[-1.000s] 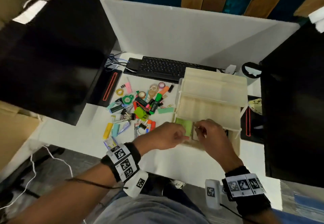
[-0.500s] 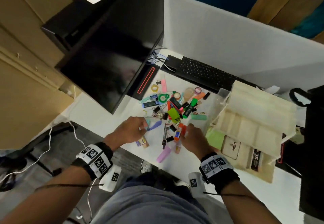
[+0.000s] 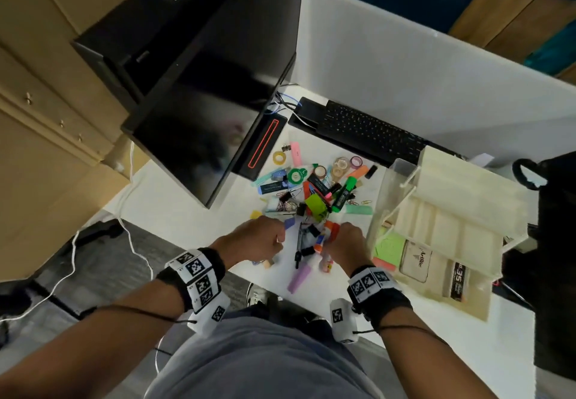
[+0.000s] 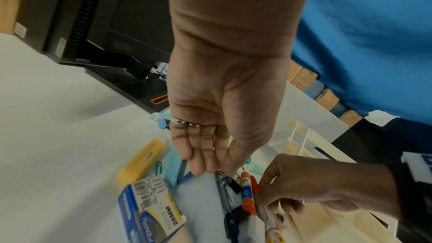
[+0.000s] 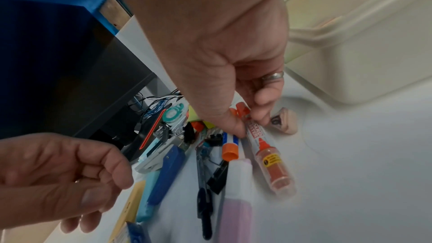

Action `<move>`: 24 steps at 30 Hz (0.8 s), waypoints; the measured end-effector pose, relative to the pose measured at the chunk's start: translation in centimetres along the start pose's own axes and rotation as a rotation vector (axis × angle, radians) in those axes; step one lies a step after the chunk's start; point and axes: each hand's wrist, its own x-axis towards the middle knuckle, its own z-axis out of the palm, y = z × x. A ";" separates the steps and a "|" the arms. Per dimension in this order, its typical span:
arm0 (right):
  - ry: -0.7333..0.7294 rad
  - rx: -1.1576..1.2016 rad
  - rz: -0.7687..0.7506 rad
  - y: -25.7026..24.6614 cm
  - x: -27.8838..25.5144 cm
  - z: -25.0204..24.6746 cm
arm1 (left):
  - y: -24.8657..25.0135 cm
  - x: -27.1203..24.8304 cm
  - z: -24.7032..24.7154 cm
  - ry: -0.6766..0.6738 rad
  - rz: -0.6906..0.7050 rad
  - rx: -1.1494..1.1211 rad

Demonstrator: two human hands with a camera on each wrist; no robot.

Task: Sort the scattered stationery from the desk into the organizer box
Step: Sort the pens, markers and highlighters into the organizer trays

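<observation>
Scattered stationery [image 3: 311,192] lies in a heap on the white desk, left of the cream tiered organizer box [image 3: 452,199], whose trays are fanned open. My right hand [image 5: 247,127] pinches a red-labelled marker [image 5: 268,158] between thumb and fingers at the heap's near edge. An orange-capped glue stick [image 5: 230,147] lies right beside it. My left hand [image 4: 215,171] hovers just left, fingers bent down with their tips near the thumb over a metal piece. Whether it grips anything is hidden. A purple highlighter [image 3: 299,278] lies between both hands.
A black monitor [image 3: 202,102] overhangs the desk's left side and a keyboard [image 3: 367,130] sits behind the heap. A staples box [image 4: 151,210] and a yellow highlighter [image 4: 142,158] lie under my left hand. The desk's front edge runs just below my wrists.
Both hands have left the organizer's bottom tray and moved left to the heap's near edge. My right hand now pinches the red-labelled marker.
</observation>
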 end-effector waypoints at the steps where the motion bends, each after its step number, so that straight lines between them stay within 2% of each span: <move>1: -0.008 -0.001 0.013 -0.2 -0.2 -0.1 | -0.1 0.2 -0.1 -0.003 0.000 0.004; 8: -0.011 0.126 0.098 0.5 -0.2 -0.2 | -0.2 1.6 -1.0 0.032 0.019 0.004; 12: 0.081 0.174 -0.001 0.8 -0.6 -0.9 | -0.2 2.2 -1.9 0.092 0.018 -0.043; 18: 0.303 0.297 -0.159 1.0 -2.2 -3.3 | 0.1 4.4 -3.2 0.305 -0.065 -0.122; 22: 0.311 0.474 -0.106 1.3 -2.9 -4.2 | -0.3 6.9 -4.1 0.500 -0.129 -0.090; 24: 0.312 0.465 -0.109 1.6 -3.1 -4.3 | -0.6 8.1 -4.4 0.529 -0.199 -0.043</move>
